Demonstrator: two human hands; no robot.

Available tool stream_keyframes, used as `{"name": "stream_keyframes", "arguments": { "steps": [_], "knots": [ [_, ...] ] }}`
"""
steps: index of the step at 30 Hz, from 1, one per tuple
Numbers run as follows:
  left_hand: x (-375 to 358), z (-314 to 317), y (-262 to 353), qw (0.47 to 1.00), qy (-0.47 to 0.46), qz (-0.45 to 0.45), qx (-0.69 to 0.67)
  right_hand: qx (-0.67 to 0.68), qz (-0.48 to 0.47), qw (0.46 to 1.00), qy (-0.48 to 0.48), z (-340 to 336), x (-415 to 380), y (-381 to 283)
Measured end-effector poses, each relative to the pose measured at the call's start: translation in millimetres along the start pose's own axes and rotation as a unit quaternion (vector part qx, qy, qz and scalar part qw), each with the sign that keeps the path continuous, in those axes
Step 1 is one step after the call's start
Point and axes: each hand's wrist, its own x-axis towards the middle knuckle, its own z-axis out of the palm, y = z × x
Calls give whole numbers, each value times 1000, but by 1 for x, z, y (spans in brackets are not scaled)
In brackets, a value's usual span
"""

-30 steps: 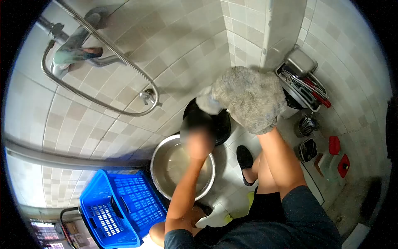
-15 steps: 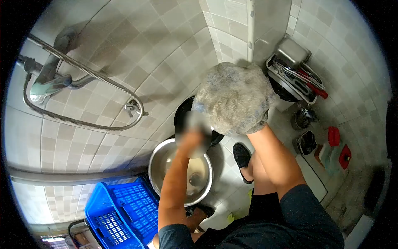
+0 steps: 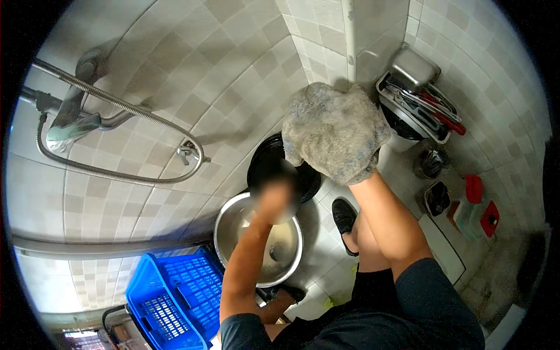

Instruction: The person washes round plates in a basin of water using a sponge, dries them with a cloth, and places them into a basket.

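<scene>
Since a second ago the view has swung left and down a little: the tap (image 3: 70, 125) and its hose (image 3: 128, 111) now sit further toward the upper left, and the blue crate (image 3: 175, 297) has slid right along the bottom edge. The mitt (image 3: 335, 131) on the right hand (image 3: 338, 137) has come closer to the lens and now fills the centre top, covering the far rim of the black pan (image 3: 274, 169); it looks like scrubbing strokes going on over that pan. The hand inside the mitt is hidden, so how its fingers lie cannot be told. The left hand (image 3: 274, 201) is a blur at centre — it seems closed on something dark at the pan's near edge, but the grip is too smeared to call.

Just below the pan, the steel basin (image 3: 230, 224) holds shallow cloudy water, and a small dark object lies on its bottom. The crate, lower left, shows nothing inside. At upper right a metal rack (image 3: 414, 111) holds a steel tin and utensils, some red-handled. Below it stand two small dark pots (image 3: 431, 198) — contents unclear — and red-lidded tubs (image 3: 481, 213) at the right edge.
</scene>
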Motion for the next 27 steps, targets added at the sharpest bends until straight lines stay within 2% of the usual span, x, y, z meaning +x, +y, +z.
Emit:
{"name": "stream_keyframes", "arguments": {
  "steps": [2, 5, 7, 9, 10, 11, 13, 14, 15, 18, 21, 23, 25, 26, 27],
  "knots": [
    [-9, 7, 2, 999, 41, -4, 28, 6, 2, 1000, -7, 4, 1, 2],
    [-28, -14, 4, 995, 99, 5, 13, 6, 9, 1000, -26, 15, 3, 8],
    [-50, -25, 0, 994, 100, -29, 32, 4, 17, 999, -39, 25, 2, 15],
    [-81, -39, -8, 969, 245, 12, -3, 3, 30, 998, -54, 38, -1, 24],
    [-93, -63, 1, 972, 233, -24, -5, 2, 36, 997, -63, 44, -4, 29],
    [-111, -87, 13, 983, 130, -127, 2, -1, 44, 997, -71, 51, -6, 34],
    [-147, -116, 23, 950, 214, -224, -40, -8, 58, 994, -91, 67, -12, 45],
    [-169, -124, 22, 925, 243, -274, -103, -11, 66, 992, -102, 76, -15, 51],
    [-194, -118, 10, 893, 272, -329, -146, -18, 74, 991, -113, 86, -19, 57],
    [-250, -154, 14, 787, 317, -443, -289, -40, 96, 983, -148, 119, -28, 74],
    [-300, -158, 11, 748, 369, -451, -319, -84, 110, 974, -181, 155, -43, 95],
    [-319, -165, 16, 741, 377, -457, -316, -129, 107, 965, -203, 177, -60, 111],
    [-323, -179, 26, 756, 401, -422, -299, -186, 88, 950, -236, 202, -78, 130],
    [-330, -174, 22, 779, 392, -402, -278, -217, 71, 938, -260, 216, -88, 141],
    [-331, -169, 20, 787, 432, -358, -257, -251, 42, 922, -291, 232, -95, 152]
  ]
}}
